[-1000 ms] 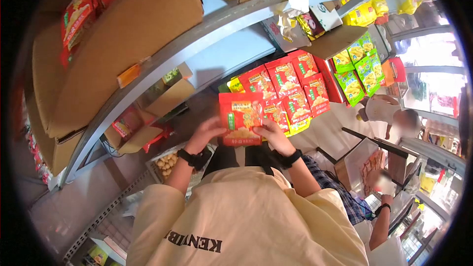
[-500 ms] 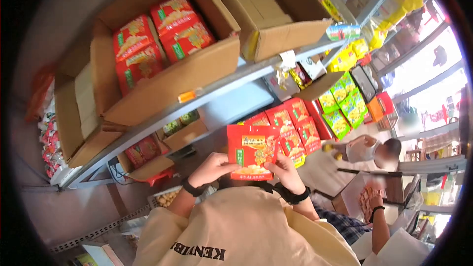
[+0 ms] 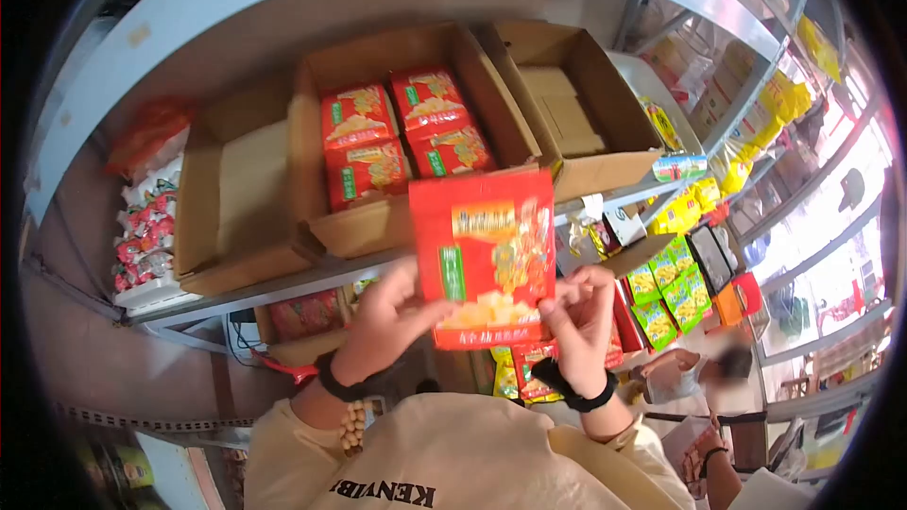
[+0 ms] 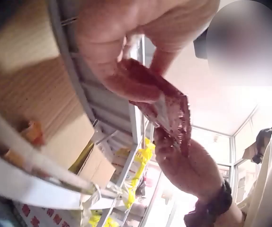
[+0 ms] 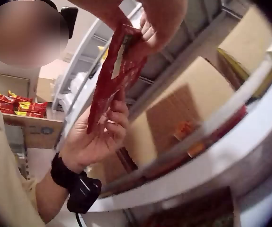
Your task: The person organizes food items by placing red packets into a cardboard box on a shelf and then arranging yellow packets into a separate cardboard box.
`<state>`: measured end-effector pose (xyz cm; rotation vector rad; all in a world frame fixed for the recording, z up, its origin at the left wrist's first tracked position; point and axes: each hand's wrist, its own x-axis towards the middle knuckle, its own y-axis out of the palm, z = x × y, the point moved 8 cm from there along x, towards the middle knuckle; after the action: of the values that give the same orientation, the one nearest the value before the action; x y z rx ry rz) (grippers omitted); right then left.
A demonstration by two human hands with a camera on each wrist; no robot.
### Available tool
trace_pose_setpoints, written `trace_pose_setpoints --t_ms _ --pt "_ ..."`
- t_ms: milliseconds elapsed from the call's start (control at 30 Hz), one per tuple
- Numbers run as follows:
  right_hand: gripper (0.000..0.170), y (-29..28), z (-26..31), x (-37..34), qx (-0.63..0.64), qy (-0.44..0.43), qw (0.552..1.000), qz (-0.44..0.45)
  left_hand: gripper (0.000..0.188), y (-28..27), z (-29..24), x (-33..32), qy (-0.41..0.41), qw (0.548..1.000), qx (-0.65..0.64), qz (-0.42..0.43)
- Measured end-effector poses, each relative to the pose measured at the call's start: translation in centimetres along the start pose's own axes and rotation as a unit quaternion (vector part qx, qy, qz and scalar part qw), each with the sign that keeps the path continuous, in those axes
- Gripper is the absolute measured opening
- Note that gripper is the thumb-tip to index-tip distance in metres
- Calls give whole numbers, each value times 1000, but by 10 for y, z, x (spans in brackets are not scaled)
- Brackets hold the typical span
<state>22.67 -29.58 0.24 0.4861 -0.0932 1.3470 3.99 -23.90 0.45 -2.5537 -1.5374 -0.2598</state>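
So we've got a red snack packet (image 3: 487, 264) up in the air mid-frame in the head view, printed front facing us, green label and pale chunks pictured on it. Our left hand (image 3: 385, 321) grips its lower left edge, thumb on the front, and our right hand (image 3: 586, 321) pinches the lower right edge the same way. In the head view most of the fingertips behind it are hidden, and the smaller print is too soft to read.

The packet overlaps the lower right corner of the middle cardboard box (image 3: 364, 227), so that bit's covered. Red packets (image 3: 364, 137) lie inside the box, with another open carton (image 3: 241, 264) on its left and one more on its right. Green packets (image 3: 671, 293) sit at right of frame, partly blocked by a cardboard flap.

The left wrist view gets the packet nearly edge-on and blurry, so no readable front there. The right wrist cam gives us the left hand's curled fingers behind it, plus red-and-yellow packets (image 5: 29, 108) in a box at far left, which we can't match to anything in the head view.
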Motion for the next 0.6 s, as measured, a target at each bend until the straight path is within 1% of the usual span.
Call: trace_pose_setpoints --t_ms 33,67,100,167,200,233,267,300,333,367,433,467,500,567,600 --pt "22 8 8 13 -11 -15 1000 24 50 -11 -10 7 -21 997 -68 -40" --pt "19 20 14 29 -58 -16 996 60 60 -21 -25 15 -18 997 -54 -57" --pt "17 33 19 45 -105 -18 990 95 62 -32 -34 22 -3 994 -80 -72" --pt "18 63 16 73 -97 53 982 150 60 -45 -54 35 35 995 -65 -74" --pt "28 78 18 86 -85 40 977 189 56 -57 -56 41 5 998 -25 -58" --pt "30 88 14 99 -78 22 972 222 53 -73 -56 48 -24 999 16 -44" --pt "32 97 7 110 -65 92 961 253 47 -83 -59 57 -7 998 54 -12" --pt "34 106 0 120 -54 160 943 285 44 -98 -52 65 -44 997 70 4" --pt "34 113 -10 130 -14 200 938 284 43 -109 -52 73 -71 992 106 24" --pt "35 122 -13 139 -59 221 929 291 42 -119 -52 80 -99 984 141 43" --pt "36 137 -17 159 -149 262 906 298 37 -140 -49 98 -140 982 114 49" --pt "37 144 -34 180 -158 229 906 319 35 -150 -45 107 -161 981 98 53" --pt "34 151 -39 196 -182 210 907 317 33 -161 -43 119 -169 982 76 47" --pt "29 161 -61 236 -218 191 902 321 30 -181 -35 142 -188 981 26 37" --pt "27 166 -65 248 -221 190 901 321 26 -191 -32 154 -195 980 39 28"
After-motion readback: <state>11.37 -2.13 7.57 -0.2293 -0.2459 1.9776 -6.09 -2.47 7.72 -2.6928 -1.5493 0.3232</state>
